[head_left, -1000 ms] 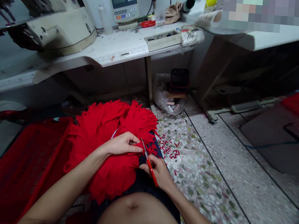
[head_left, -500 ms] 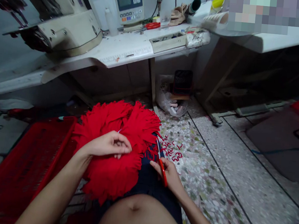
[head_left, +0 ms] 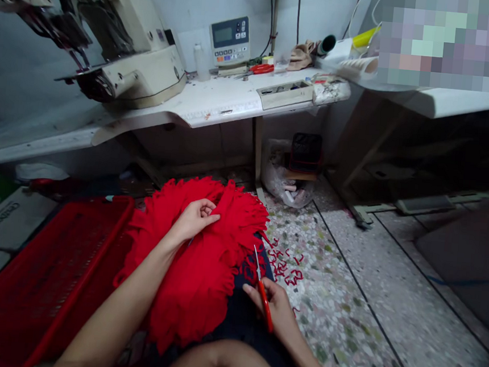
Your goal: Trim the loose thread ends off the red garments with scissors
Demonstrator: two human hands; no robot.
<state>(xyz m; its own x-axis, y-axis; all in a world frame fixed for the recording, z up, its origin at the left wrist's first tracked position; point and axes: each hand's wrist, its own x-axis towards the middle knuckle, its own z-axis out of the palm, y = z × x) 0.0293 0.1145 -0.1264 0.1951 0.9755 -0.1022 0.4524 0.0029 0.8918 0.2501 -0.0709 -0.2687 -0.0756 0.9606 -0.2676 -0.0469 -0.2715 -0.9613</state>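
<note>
A large bunch of red fringed fabric (head_left: 198, 265) lies across my lap, its cut strips fanning outward. My left hand (head_left: 194, 219) rests on its upper part, fingers curled into a fold. My right hand (head_left: 274, 306) is closed around red-handled scissors (head_left: 264, 299), with the slim steel blades pointing up and slightly left. The blade tips are just off the fabric's right edge, above dark clothing on my lap. Small red fabric snippets (head_left: 286, 270) lie scattered on the floor right of my knee.
A red plastic crate (head_left: 48, 269) stands to my left, beside white cartons. Ahead, a white table (head_left: 217, 104) carries an industrial sewing machine (head_left: 127, 53) and a control panel (head_left: 230, 41). A plastic bag (head_left: 288, 176) sits under it on the terrazzo floor (head_left: 345, 306).
My left hand has shifted up the fabric. My right hand and scissors have drawn back from the fabric edge, and the whole view has tilted and moved slightly.
</note>
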